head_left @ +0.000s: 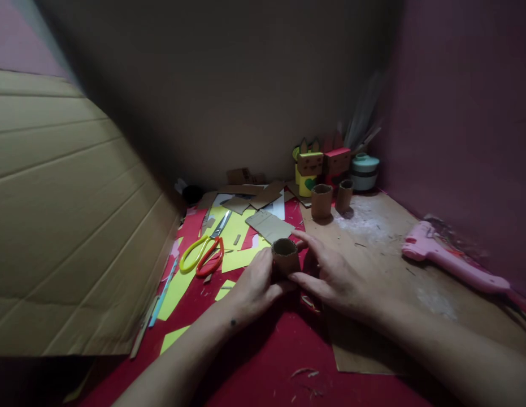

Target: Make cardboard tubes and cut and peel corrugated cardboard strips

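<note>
My left hand (256, 285) and right hand (330, 274), half-curled, pinched the short brown rolled-cardboard tube (285, 255) by its sides. It seemed light and crushable, best gripped gently around its wall.

dim light, shadows heavy. dull grey-brown back wall (246, 85); purple side wall (466, 113) on the right. red work surface (263, 362) below, partly covered by a brown cardboard mat (385, 243). big corrugated cardboard sheet (68, 226) slants in at left.

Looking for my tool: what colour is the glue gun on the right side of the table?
The glue gun is pink; the head view shows it best.
</note>
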Available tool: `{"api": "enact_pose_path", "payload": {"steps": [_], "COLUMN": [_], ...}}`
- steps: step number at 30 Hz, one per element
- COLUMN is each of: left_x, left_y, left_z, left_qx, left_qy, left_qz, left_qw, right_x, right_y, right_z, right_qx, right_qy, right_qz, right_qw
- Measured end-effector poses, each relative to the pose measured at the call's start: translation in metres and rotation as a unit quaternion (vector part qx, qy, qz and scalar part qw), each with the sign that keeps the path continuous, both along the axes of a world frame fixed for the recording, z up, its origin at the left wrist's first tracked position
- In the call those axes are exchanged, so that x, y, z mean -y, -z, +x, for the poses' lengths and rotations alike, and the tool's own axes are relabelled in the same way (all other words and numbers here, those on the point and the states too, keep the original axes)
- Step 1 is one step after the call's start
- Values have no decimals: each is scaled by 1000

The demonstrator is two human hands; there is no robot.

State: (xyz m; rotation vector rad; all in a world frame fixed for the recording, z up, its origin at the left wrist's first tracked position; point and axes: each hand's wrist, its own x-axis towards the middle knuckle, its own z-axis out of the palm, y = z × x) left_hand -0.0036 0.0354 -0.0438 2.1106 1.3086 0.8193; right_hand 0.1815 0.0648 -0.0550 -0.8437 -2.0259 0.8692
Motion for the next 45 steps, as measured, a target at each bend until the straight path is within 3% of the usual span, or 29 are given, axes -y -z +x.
{"api": "enact_pose_path", "payload": {"steps": [14, 22, 29, 45], "left_x": [5, 10, 12, 13], "left_y": [5, 8, 10, 10], "left_z": [6, 10, 8, 7], "left_qx": [19, 13, -7, -3], "left_qy": [-48, -69, -46, -36], "left_qz": [23, 89, 164, 188], "left_qw": [998, 994, 985, 981], "right_x": [2, 5, 11, 13], "right_y": [1, 4, -2, -8], "right_z": [-3, -3, -5, -4], "right_qx": [-20, 9, 20, 49], "right_qy": [-9, 13, 14, -4], "right_qz": [0, 70, 230, 248], "right_qw": [1000, 997, 973, 968]}}
